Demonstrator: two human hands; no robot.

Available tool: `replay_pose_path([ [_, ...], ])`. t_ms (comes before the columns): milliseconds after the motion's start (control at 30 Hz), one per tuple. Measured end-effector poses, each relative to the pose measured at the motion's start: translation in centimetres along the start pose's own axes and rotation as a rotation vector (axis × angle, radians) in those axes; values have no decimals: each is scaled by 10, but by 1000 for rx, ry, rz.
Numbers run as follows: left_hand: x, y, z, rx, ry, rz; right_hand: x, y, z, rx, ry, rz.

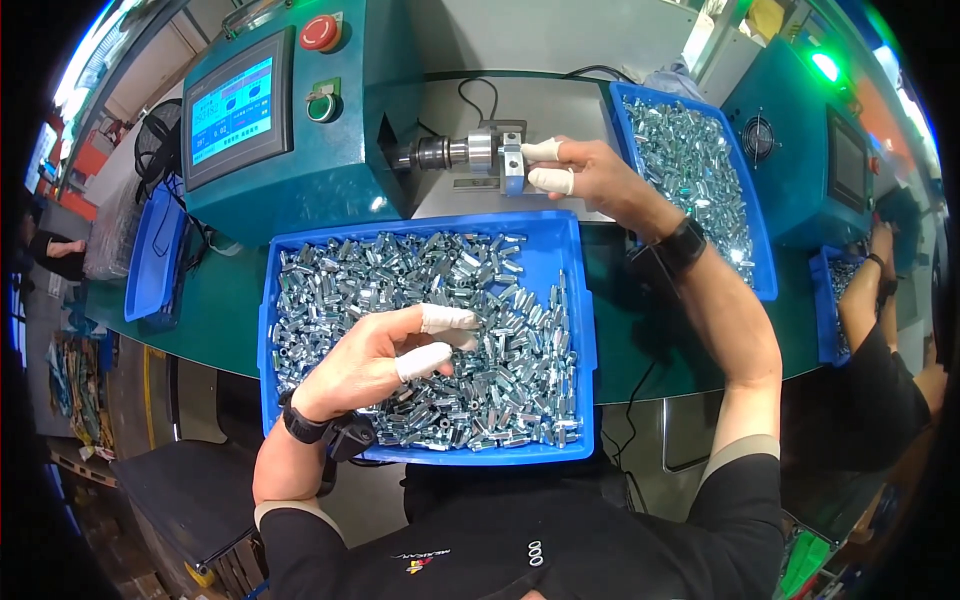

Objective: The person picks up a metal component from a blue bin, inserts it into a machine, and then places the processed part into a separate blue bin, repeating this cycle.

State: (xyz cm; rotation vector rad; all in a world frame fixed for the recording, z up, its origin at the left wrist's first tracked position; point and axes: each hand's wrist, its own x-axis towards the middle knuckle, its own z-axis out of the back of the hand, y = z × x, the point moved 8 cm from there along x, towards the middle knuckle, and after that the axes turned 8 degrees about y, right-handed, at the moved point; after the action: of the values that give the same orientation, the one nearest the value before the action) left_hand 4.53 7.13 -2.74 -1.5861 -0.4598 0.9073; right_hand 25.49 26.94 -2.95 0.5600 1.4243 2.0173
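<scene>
White finger covers sit on the fingertips of both hands. My left hand (385,355) hovers over a blue tray (548,262) heaped with shiny hexagonal metal sleeves (380,275); its thumb and forefinger are apart, and I see nothing between them. At the machine's spindle (440,153), my right hand (590,175) has its thumb and forefinger close together against the right side of a metal fixture block (512,160). Whatever those fingers pinch there is hidden. The spindle's round metal end meets the block from the left.
The green machine (300,185) carries a lit screen (235,110), a red stop button (320,33) and a green button (321,107). A second blue tray of metal parts (690,160) stands at the right. Beyond it are another machine (800,150) and a co-worker's arm (862,290).
</scene>
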Motion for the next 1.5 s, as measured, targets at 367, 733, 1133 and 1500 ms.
replay_pose_path([
  [367,0,5,3,-57,-6,13,3,1,-7,-46,-24,118],
  [733,0,6,6,-77,-9,10,5,-7,-6,91,-9,93],
  [1133,1,-2,1,-74,1,6,11,-10,-2,-158,45,129],
  [1500,1,0,6,66,0,-71,-10,-11,22,126,-281,-194],
])
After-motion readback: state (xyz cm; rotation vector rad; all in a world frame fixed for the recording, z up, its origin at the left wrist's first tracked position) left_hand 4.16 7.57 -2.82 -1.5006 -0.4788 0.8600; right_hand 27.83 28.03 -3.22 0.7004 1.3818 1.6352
